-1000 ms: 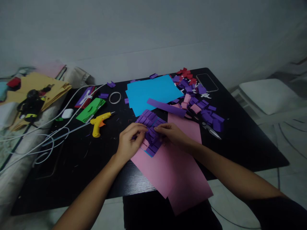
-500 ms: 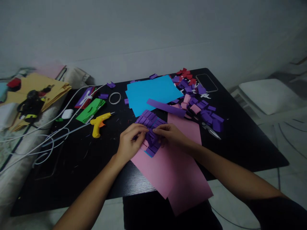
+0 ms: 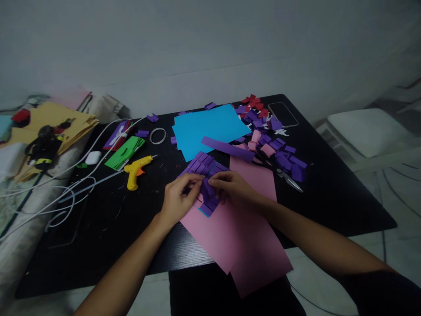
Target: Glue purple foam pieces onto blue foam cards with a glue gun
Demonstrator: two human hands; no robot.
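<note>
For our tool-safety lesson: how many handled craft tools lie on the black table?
2: the yellow glue gun, left of the left hand, and the scissors, right of the right hand. Others may be hidden.

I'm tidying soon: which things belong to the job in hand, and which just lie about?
Likely part of the job: purple paper panel, pink sheets, loose paper pieces, scissors, yellow glue gun.

Probably just lying about: white case, grey ring.

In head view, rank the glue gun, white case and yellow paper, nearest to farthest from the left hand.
1. Glue gun, left of the left hand.
2. White case, farther left.
3. Yellow paper, farthest left.
</note>
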